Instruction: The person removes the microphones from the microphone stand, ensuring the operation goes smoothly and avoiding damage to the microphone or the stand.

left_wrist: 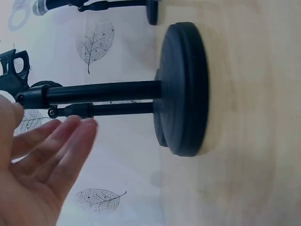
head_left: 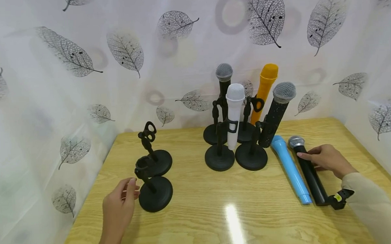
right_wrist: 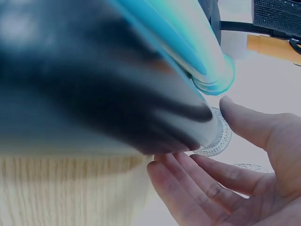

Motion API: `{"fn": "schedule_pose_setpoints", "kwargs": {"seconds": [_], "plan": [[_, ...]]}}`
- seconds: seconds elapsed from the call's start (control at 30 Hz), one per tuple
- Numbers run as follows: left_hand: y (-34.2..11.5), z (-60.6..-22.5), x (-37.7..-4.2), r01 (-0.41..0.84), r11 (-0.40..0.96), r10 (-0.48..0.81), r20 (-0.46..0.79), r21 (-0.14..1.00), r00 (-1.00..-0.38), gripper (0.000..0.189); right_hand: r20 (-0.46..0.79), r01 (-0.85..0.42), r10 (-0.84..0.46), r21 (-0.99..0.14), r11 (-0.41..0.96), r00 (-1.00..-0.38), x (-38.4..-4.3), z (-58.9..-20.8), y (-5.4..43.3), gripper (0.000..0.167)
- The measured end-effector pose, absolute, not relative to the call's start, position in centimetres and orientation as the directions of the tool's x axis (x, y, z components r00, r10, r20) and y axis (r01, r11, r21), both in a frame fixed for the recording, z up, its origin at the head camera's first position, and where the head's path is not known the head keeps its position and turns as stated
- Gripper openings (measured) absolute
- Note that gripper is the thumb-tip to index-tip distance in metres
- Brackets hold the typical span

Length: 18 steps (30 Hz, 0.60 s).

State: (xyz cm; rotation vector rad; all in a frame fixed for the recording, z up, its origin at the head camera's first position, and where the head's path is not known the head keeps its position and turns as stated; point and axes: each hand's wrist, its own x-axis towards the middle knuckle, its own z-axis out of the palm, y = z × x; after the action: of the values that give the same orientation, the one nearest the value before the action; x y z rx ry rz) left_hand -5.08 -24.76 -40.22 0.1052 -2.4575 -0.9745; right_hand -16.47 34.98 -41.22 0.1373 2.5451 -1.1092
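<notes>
My left hand (head_left: 119,202) is beside the front left black microphone stand (head_left: 156,195). In the left wrist view, its fingers (left_wrist: 77,136) extend loosely near the upright pole, and the thumb is close to the clip joint. A second bare stand (head_left: 161,162) stands just behind. On the right, my right hand (head_left: 329,160) straddles a black microphone (head_left: 312,180) lying on the table, the thumb over its neck and the fingers along its far side. From the right wrist view, the fingertips (right_wrist: 162,176) meet the body's edge without curling round it. Beside it lies a light blue microphone (head_left: 291,170).
Several black stands cluster at the back, carrying a white microphone (head_left: 235,110), an orange microphone (head_left: 265,87), a speckled black microphone (head_left: 276,113) and a grey-topped black microphone (head_left: 224,78). A leaf-patterned curtain (head_left: 187,65) hangs behind the wooden table (head_left: 192,222).
</notes>
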Motion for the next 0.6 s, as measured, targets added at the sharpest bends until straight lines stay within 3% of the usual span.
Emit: {"fn": "schedule_pose_setpoints", "kwargs": {"seconds": [0.13,0.27,0.37,0.47,0.6], "plan": [[-24.4,-40.7,-4.6,0.215,0.784,-0.196,0.56,0.583,-0.805,0.018,-0.358,0.225,-0.055,-0.691,0.686,-0.932,-16.2,-40.7,35.3,0.085],[-23.7,-41.4,-4.8,0.479,0.753,0.002,0.726,0.452,-0.688,0.016,-0.335,0.211,-0.045,-0.685,0.698,-0.941,-15.7,-40.1,35.6,0.084],[-22.6,-42.0,-5.1,0.613,0.687,0.132,0.762,0.391,-0.634,0.01,-0.308,0.192,-0.03,-0.664,0.723,-0.951,-15.4,-39.6,35.6,0.086],[-21.3,-42.4,-5.3,0.645,0.657,0.225,0.715,0.39,-0.662,0.003,-0.269,0.169,-0.012,-0.638,0.751,-0.963,-15.1,-39.0,35.3,0.088],[-19.2,-42.8,-5.4,0.596,0.675,0.301,0.577,0.434,-0.76,0.021,-0.202,0.127,0.002,-0.606,0.785,-0.979,-14.6,-38.2,34.5,0.085]]}}
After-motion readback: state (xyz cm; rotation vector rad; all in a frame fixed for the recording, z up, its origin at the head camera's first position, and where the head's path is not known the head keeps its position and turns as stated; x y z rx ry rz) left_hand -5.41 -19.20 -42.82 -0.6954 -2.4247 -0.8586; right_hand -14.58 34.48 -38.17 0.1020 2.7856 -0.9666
